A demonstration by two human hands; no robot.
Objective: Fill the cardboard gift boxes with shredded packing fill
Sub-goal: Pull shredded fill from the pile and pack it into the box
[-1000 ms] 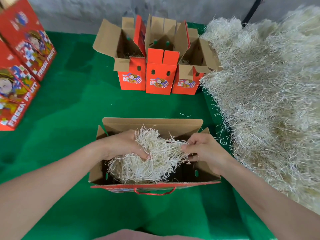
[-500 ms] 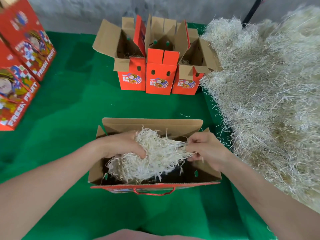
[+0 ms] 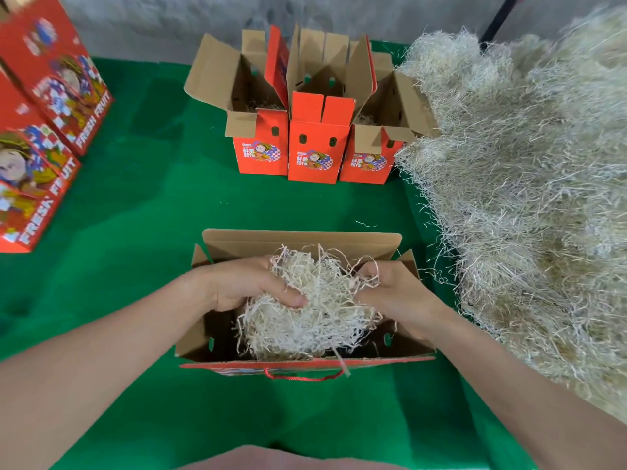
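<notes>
Whereas a second ago they were drawing it apart, left hand (image 3: 251,288) and right hand (image 3: 395,295) now grip the shredded fill (image 3: 315,320) bunched together; wad sits in the near box (image 3: 298,240) mouth; pressing down likely next.

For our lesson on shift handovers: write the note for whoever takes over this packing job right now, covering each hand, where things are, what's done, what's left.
Left hand: grips the clump of fill on its left side.
Right hand: grips it on the right.
Done: the clump is in the near box, bulging up between the hands.
The fill pile lies to the right; three open boxes stand behind, fill visible in two.
Left: press the clump down, probably add more.
</notes>
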